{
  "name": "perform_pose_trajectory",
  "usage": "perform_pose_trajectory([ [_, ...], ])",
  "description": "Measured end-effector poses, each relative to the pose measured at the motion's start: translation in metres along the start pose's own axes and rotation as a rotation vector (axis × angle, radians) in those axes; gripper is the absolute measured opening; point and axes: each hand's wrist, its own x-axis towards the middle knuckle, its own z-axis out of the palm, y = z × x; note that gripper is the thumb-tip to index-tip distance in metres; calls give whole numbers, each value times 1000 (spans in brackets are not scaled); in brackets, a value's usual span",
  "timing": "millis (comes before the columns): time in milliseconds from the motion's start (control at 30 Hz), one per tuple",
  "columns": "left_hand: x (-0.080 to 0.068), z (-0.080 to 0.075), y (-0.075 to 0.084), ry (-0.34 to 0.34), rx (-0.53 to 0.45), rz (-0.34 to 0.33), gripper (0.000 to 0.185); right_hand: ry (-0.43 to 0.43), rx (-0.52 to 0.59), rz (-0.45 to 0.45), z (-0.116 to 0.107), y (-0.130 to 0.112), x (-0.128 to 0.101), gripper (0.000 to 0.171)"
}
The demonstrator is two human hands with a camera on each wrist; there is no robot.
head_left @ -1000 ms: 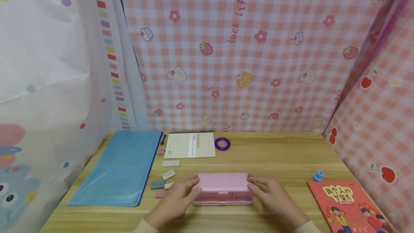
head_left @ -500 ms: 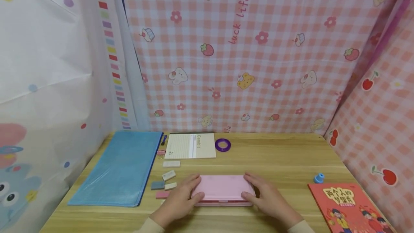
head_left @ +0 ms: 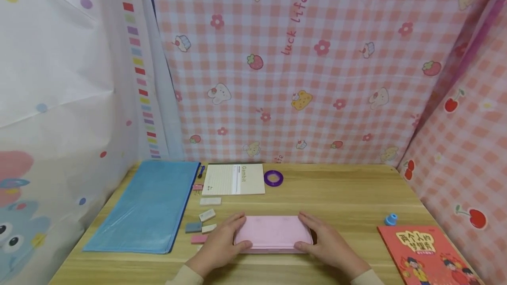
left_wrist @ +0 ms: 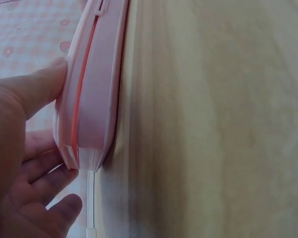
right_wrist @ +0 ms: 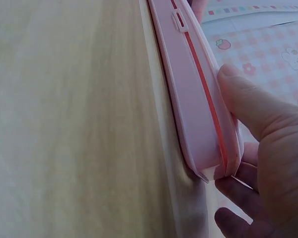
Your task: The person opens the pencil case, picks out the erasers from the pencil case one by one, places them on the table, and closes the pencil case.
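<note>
A pink plastic pencil case (head_left: 272, 233) lies flat on the wooden table (head_left: 348, 197), its lid down. My left hand (head_left: 222, 243) grips its left end, thumb on the front edge and fingers over the top. My right hand (head_left: 326, 243) grips the right end the same way. In the left wrist view the case (left_wrist: 92, 94) shows edge-on with my left thumb (left_wrist: 37, 87) pressed on the lid. The right wrist view shows the case (right_wrist: 196, 106) with its front clasp (right_wrist: 179, 20), and my right thumb (right_wrist: 251, 106) on the lid.
Several small erasers (head_left: 200, 225) lie left of the case. A blue zip pouch (head_left: 146, 206) covers the left side. A cream notebook (head_left: 233, 179) and purple tape ring (head_left: 273, 178) sit at the back. A red book (head_left: 429, 254) and blue sharpener (head_left: 390, 219) lie right.
The case's lid was partly raised a second ago; it has come down and now lies shut. Both hands have stayed at the ends, with thumbs moved onto the front edge.
</note>
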Motion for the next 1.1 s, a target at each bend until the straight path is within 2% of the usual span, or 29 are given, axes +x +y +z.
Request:
perform_pose_trajectory([
  [433, 2, 5, 2, -4, 9, 6, 71, -3, 8, 25, -2, 3, -6, 86],
  [767, -3, 2, 7, -27, 10, -21, 72, 3, 19, 28, 0, -2, -13, 86],
  [1100, -6, -3, 6, -26, 60, 8, 69, -17, -29, -3, -4, -7, -11, 84],
])
